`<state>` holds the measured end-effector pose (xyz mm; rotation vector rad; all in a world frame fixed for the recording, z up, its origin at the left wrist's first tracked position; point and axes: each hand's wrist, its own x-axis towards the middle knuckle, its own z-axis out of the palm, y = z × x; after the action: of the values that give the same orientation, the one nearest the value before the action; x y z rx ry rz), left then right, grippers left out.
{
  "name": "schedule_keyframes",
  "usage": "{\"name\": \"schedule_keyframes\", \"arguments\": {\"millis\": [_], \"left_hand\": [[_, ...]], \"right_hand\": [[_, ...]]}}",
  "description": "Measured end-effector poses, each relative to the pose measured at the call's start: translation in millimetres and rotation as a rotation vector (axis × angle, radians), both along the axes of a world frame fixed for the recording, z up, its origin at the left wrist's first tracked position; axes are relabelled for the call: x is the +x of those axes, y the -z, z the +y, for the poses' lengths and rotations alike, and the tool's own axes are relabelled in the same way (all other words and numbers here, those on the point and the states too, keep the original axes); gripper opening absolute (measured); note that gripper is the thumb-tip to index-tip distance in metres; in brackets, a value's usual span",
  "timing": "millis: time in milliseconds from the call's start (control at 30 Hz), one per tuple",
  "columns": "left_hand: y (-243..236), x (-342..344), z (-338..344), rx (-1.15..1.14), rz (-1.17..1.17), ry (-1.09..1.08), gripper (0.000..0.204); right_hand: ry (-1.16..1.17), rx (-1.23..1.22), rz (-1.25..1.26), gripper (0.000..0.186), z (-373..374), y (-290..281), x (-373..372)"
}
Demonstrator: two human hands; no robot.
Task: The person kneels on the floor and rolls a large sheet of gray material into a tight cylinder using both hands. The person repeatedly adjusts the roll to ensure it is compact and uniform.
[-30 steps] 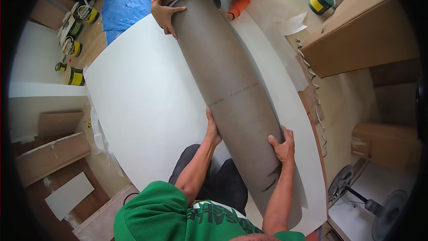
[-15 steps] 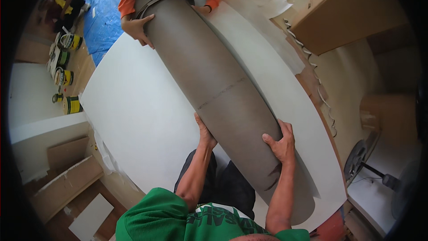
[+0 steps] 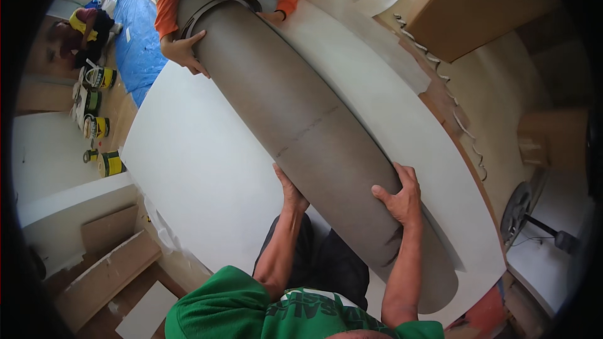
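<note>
A long, thick roll of brown-grey sheet (image 3: 301,113) lies slantwise across a broad white board (image 3: 195,138). My left hand (image 3: 291,191) presses against its left side, thumb up along the edge. Against its right side, my right hand (image 3: 404,199) curves its fingers around, with the thumb on top. Both hands grip the roll; the fingertips underneath are partly hidden. At the far end, a co-worker in orange sleeves holds the same roll, with one hand (image 3: 184,52) on its left and the other hand (image 3: 274,17) on its right. A dark broken line crosses the roll's surface.
Several yellow-and-green buckets (image 3: 112,164) stand at the left by a white wall. A blue tarp (image 3: 135,31) covers floor at the far left, near a crouching person (image 3: 88,34). At the right are a large cardboard box (image 3: 483,6), a curled white strip (image 3: 461,124) and a black wheel (image 3: 516,210).
The whole view has turned slightly, shifting the near end of the roll and board to the right. My hands and the co-worker's keep the same grips on the roll.
</note>
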<state>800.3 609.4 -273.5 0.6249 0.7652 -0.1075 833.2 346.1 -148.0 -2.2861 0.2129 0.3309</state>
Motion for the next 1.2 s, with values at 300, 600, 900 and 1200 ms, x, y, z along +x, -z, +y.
{"name": "schedule_keyframes", "arguments": {"millis": [300,600,900,1200], "left_hand": [[-6.1,6.6,1.7,0.014,-0.017,-0.016,0.099],[-5.9,10.1,7.4,0.017,0.023,-0.041,0.096],[-15.6,9.4,3.5,0.090,0.047,-0.043,0.095],[-22.9,13.4,2.1,0.095,0.062,-0.047,0.096]], "right_hand": [[-0.023,-0.026,-0.013,0.102,0.3,4.7,6.8],[-0.012,0.006,-0.006,0.100,6.5,0.9,12.6],[0.003,0.022,0.010,0.101,8.1,-1.3,12.8],[-0.012,-0.010,-0.031,0.104,8.3,-0.4,12.3]]}}
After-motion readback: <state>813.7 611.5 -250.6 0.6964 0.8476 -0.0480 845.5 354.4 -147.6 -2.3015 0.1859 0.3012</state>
